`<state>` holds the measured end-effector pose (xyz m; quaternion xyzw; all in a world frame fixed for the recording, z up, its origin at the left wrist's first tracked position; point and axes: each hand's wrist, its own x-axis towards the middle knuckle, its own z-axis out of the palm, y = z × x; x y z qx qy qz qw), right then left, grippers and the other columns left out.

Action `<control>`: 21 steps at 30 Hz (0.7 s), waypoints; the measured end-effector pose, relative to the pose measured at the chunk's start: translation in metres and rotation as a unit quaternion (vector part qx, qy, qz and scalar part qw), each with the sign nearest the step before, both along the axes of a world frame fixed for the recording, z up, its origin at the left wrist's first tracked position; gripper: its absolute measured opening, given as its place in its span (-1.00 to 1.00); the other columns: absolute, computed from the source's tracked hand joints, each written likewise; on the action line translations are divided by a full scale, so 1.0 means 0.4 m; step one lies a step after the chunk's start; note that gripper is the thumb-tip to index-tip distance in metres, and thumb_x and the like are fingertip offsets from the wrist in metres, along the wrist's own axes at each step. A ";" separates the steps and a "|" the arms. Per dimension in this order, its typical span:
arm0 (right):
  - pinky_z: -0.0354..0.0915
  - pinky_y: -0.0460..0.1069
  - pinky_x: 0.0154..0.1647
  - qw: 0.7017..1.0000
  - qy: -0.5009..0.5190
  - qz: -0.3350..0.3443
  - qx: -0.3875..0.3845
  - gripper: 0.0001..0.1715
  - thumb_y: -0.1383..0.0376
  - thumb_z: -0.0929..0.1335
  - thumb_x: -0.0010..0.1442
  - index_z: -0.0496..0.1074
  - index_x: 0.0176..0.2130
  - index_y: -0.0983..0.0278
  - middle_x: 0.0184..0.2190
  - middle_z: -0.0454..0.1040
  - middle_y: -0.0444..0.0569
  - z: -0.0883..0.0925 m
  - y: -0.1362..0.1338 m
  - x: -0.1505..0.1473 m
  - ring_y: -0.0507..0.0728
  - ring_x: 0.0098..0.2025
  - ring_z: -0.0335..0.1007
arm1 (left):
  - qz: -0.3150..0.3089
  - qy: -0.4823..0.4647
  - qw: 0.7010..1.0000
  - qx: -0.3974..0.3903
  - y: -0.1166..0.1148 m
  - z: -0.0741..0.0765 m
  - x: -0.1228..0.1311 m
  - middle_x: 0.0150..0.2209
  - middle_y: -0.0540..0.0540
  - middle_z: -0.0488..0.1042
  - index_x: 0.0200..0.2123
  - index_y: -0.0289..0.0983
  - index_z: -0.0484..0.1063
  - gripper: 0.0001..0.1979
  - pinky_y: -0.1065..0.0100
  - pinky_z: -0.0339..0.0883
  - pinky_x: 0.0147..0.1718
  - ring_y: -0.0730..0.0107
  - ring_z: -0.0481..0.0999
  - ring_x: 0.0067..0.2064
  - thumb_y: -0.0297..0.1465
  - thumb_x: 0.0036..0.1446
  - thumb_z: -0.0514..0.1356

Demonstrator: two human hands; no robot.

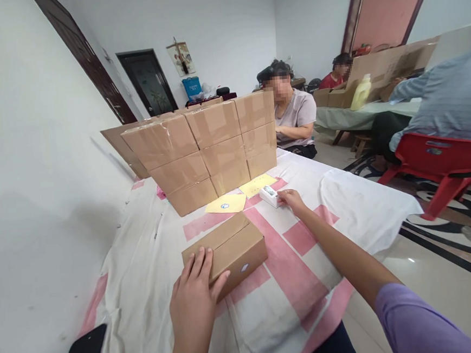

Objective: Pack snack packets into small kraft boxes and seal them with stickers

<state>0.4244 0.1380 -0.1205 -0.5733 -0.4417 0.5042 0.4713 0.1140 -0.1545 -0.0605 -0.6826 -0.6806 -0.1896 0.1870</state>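
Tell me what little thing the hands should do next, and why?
Maybe the right hand should gently draw the small white box closer to the single cardboard box. Its fingers are at the white box's edge, and the left hand rests on the cardboard box, so it could probably steady that.
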 end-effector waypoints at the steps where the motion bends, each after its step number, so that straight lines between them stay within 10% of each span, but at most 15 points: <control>1: 0.45 -0.04 -0.33 1.000 0.009 -0.005 0.010 -0.76 0.20 0.39 0.35 0.46 -0.19 0.37 -0.29 0.51 -0.06 -0.007 -0.003 0.000 0.02 -0.36 0.46 | -0.001 0.001 1.000 0.004 0.000 -0.001 0.000 0.24 -0.12 0.44 0.21 -0.17 0.40 -0.48 0.04 0.43 -0.04 -0.04 0.45 0.22 -0.04 0.34 0.02; 6: 0.33 -0.09 -0.50 0.997 0.051 -0.031 0.053 -0.61 0.23 0.46 0.13 0.25 -0.56 0.26 -0.52 0.50 -0.04 -0.031 -0.013 -0.003 0.00 -0.55 0.35 | -0.002 0.021 1.000 0.013 0.001 -0.001 0.000 0.24 -0.14 0.43 0.21 -0.26 0.40 -0.46 0.03 0.46 -0.06 -0.03 0.45 0.22 -0.06 0.34 0.04; 21: 0.06 -0.14 -0.66 0.996 0.042 -0.040 0.070 -0.66 0.29 0.40 0.14 0.19 -0.53 0.24 -0.57 0.43 -0.15 -0.047 -0.023 -0.003 -0.08 -0.65 0.11 | 0.025 0.029 0.999 -0.007 0.004 -0.006 0.003 0.26 -0.10 0.40 0.21 -0.19 0.41 -0.49 0.08 0.47 -0.07 -0.02 0.44 0.23 -0.11 0.28 0.16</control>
